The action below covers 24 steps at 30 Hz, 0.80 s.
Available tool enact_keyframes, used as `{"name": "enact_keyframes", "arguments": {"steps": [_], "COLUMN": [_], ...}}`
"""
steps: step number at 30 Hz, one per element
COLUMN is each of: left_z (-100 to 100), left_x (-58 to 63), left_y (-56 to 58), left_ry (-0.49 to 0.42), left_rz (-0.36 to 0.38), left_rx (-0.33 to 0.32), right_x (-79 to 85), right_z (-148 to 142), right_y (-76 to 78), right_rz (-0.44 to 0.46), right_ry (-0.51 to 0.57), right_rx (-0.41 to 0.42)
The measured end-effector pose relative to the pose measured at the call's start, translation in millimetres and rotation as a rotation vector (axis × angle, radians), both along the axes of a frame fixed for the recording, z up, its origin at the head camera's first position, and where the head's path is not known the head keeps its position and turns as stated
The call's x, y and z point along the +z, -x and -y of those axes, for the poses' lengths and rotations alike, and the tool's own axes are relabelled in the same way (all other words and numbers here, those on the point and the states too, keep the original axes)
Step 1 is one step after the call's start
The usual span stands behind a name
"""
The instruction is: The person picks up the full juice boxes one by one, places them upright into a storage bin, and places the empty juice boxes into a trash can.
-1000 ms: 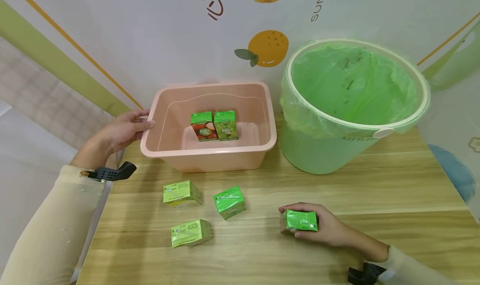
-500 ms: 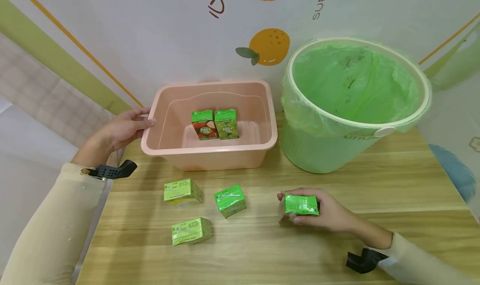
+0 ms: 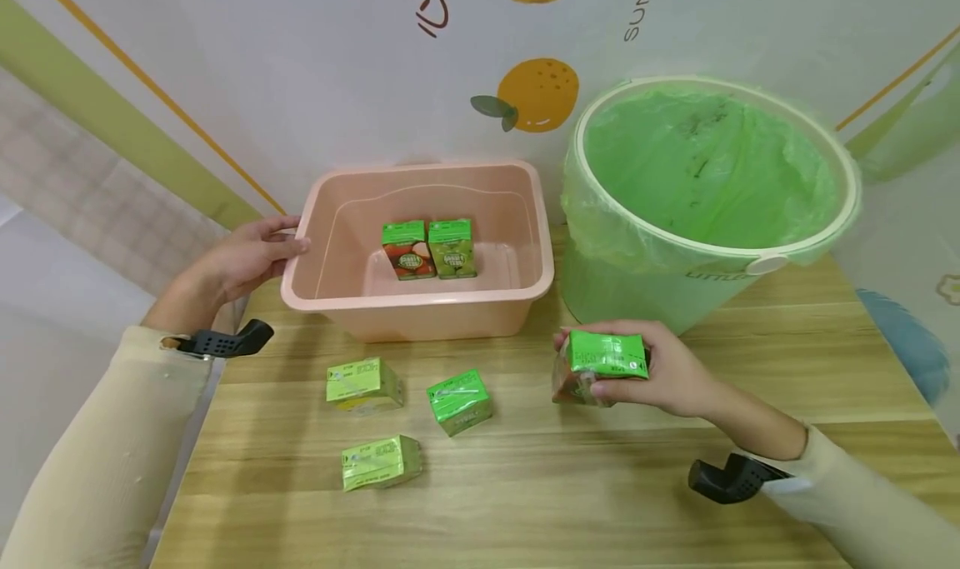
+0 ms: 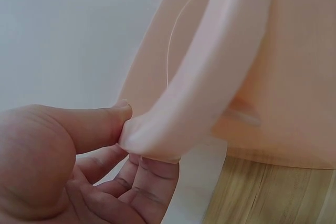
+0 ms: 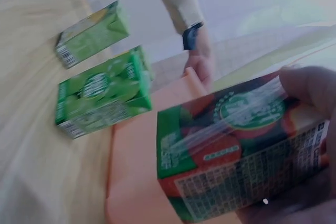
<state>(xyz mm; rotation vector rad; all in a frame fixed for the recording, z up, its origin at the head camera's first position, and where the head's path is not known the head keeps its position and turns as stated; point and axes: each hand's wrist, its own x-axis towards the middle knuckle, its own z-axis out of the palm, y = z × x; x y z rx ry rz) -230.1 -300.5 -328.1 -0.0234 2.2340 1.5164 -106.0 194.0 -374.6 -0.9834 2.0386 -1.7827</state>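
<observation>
My left hand (image 3: 258,257) pinches the left rim of a pink plastic basin (image 3: 420,302); in the left wrist view the thumb (image 4: 100,124) lies on top of the rim and the fingers curl beneath. My right hand (image 3: 660,369) grips a juice box (image 3: 607,354) with a green top and red sides, held above the table in front of the bin. The right wrist view shows its fruit-printed side and a clear straw wrapper. Inside the basin, a red juice box (image 3: 409,252) and a green juice box (image 3: 452,251) stand side by side.
On the wooden table (image 3: 525,502) sit a bright green juice box (image 3: 460,401) and two yellow-green juice boxes, one (image 3: 363,384) behind the other (image 3: 381,462). A green bin (image 3: 630,294) with a plastic liner stands right of the basin, before a fruit-printed backdrop.
My right hand has lifted the red juice box off its place and carried it away from me, towards the bin and basin. My left hand stays on the basin's rim.
</observation>
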Motion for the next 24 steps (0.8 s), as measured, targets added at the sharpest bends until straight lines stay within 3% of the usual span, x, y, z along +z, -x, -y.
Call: {"name": "enact_keyframes", "arguments": {"steps": [16, 24], "left_z": [0.9, 0.7], "left_x": [-0.4, -0.6], "left_y": [-0.9, 1.3], "left_ry": [-0.028, 0.013], "left_rz": [0.015, -0.005], "left_rx": [-0.004, -0.020], "right_x": [61.1, 90.7], "right_z": [42.3, 70.7], "right_y": [35.8, 51.3], "right_rz": [0.084, 0.077], "right_ry": [-0.040, -0.032], "right_rx": [-0.087, -0.152]}}
